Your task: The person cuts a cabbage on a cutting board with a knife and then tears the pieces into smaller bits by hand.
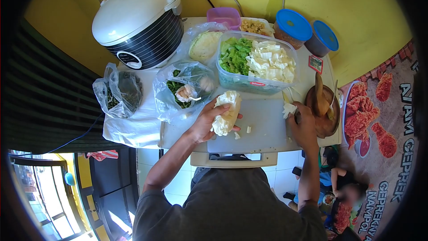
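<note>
"Dark shirt (227,196) nearest, forearms (176,158) reaching past it over the table (305,76). Left hand (207,122)?"

"Partly closed, wrapped round a pale chunk of cabbage (227,111). Thumb across its face, fingertips showing past the right side. Chunk held up over the left part of the cutting board (267,127)."

"Right hand (303,125)?"

"At the board's right edge, fingers half curled at a loose pale scrap (289,109). Touching, it seems; whether pinched, cannot tell."

"How would the chunk handle?"

"Light, I judge. Crisp and fairly stiff through the middle, weaker at the frilled leaf edges. Liable to shed: small bits (248,129) lie on the board."

"Slippery?"

"Perhaps slightly, if cut faces are damp. No moisture I can make out. Layers might slide over one another."

"Best hold?"

"Palm along the broad side, fingers spread lengthwise, thumb light on top. Avoid the ragged ends; a hard squeeze could crack leaves."

"Farther out?"

"Brown bowl (323,130) with pestle (319,102), right of the board. Behind the board, clear tub (232,80) of chopped greens (235,53) and cut pale leaves (272,60). Beyond, blue-lidded containers (293,24), then yellow wall (356,9)."
</note>
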`<move>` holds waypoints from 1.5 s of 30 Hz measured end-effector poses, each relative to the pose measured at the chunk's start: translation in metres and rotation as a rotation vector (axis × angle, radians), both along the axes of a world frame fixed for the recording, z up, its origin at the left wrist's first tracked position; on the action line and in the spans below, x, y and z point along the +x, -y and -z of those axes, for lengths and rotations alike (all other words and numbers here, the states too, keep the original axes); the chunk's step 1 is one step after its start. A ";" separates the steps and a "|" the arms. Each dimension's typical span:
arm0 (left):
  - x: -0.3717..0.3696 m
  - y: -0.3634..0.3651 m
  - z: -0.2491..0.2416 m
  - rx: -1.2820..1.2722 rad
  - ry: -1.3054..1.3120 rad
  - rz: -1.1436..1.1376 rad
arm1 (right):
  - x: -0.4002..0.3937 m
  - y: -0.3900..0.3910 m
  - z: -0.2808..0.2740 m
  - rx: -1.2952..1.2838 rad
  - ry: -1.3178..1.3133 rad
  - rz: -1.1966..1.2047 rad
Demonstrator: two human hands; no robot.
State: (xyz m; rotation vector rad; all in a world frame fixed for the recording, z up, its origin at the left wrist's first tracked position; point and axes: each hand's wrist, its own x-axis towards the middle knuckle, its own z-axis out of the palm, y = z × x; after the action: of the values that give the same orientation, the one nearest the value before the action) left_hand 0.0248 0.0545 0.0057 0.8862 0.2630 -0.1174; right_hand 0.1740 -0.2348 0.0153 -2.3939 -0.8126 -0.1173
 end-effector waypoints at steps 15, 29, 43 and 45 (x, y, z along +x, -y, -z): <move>0.001 0.003 0.008 0.127 -0.003 0.181 | -0.038 -0.085 -0.030 0.044 0.429 -0.744; 0.004 -0.002 -0.014 0.292 -0.020 0.287 | -0.025 -0.096 -0.030 0.101 0.436 -0.946; 0.006 0.001 -0.016 0.295 0.015 0.250 | -0.024 -0.107 -0.013 0.232 0.557 -0.877; 0.008 0.002 -0.008 0.227 -0.039 0.199 | -0.024 -0.107 -0.015 0.231 0.525 -0.900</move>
State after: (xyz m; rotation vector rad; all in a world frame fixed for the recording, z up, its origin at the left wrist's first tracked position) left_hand 0.0325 0.0528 0.0132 1.1364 0.2267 -0.2941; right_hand 0.1502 -0.1280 0.0306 -1.5958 -1.9133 -0.4473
